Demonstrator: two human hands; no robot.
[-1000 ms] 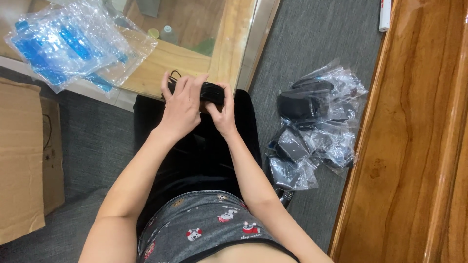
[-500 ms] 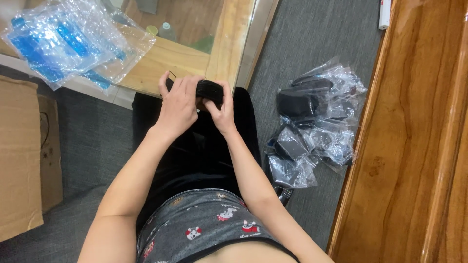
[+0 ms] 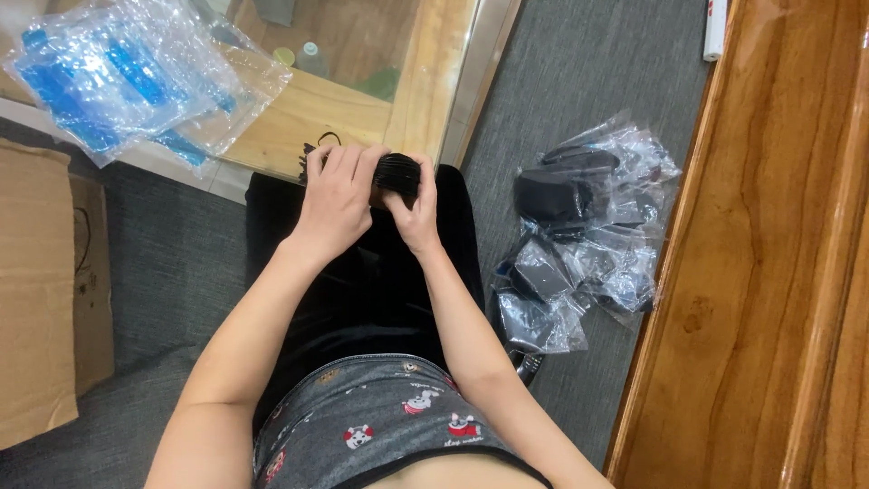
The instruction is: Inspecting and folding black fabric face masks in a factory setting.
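At the far left a flattened cardboard box lies on the grey carpet, and above it a heap of clear bubble-wrap bags with blue pieces inside rests on the edge of a pale wooden frame with a glass pane. The person sits on the floor with legs in black trousers stretched forward and both arms reaching out over the knees. The left hand is curled over the top of a small black ribbed object, its fingers wrapped around the near side so that much of the object is hidden. The right hand closes on the same object from below and from the right, thumb and fingertips pinching its end. So both hands grip it tightly together, held just above the knees and close to the wooden frame. Further right, well apart from the hands, a pile of clear plastic bags holding black parts lies on the carpet, just beside a long polished wooden panel that runs along the right edge.
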